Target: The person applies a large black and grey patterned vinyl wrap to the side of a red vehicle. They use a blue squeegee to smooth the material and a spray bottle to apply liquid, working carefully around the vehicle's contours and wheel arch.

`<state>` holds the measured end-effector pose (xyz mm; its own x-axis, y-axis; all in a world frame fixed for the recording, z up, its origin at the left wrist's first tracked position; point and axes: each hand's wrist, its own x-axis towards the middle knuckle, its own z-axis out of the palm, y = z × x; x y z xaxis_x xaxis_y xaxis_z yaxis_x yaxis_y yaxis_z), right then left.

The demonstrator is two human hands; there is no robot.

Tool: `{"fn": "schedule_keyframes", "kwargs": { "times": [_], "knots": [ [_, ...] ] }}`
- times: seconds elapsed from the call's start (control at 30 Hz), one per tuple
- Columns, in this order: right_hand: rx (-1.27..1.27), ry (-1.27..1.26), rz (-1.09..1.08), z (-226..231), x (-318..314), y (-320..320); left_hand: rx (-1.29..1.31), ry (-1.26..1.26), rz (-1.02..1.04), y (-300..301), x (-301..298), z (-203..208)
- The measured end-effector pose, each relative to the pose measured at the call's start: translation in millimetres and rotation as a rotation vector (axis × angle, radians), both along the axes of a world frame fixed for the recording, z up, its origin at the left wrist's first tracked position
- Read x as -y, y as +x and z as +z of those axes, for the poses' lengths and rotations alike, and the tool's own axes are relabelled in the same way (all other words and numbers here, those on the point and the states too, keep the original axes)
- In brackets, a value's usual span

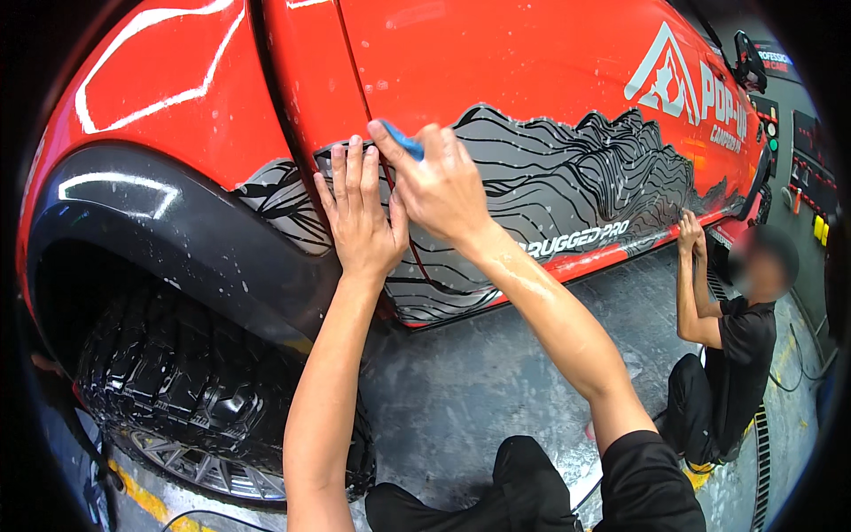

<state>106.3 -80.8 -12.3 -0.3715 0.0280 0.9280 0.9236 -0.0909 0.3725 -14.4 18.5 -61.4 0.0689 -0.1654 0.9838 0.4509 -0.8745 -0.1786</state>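
A grey decal with black wavy lines [541,164] runs along the lower side of a wet red car [532,62]. My left hand [362,222] lies against it with fingers stretched upward, next to the gap between two body panels. Just to its right, my right hand [441,184] is closed around a small blue squeegee [403,140]. The squeegee is pressed to the decal's upper edge by the panel gap; my fingers cover much of it. Water drops dot the red paint.
A black wheel arch [177,213] and a large knobby tyre [191,381] are at the left. Another person [740,346] crouches at the right, hands at the car's lower side. Below lies a wet grey floor [443,390] with a drain grate [761,470].
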Motion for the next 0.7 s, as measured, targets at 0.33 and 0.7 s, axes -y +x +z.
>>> {"fn": "schedule_keyframes", "kwargs": {
  "times": [0.33,0.7],
  "knots": [
    [-0.184,0.103,-0.016,16.0,5.1,18.9,0.007,0.02,-0.015,3.3,5.3,2.3],
    [-0.203,0.128,-0.09,18.3,22.7,53.1,0.005,0.031,0.021,3.0,4.0,1.1]
  ]
}}
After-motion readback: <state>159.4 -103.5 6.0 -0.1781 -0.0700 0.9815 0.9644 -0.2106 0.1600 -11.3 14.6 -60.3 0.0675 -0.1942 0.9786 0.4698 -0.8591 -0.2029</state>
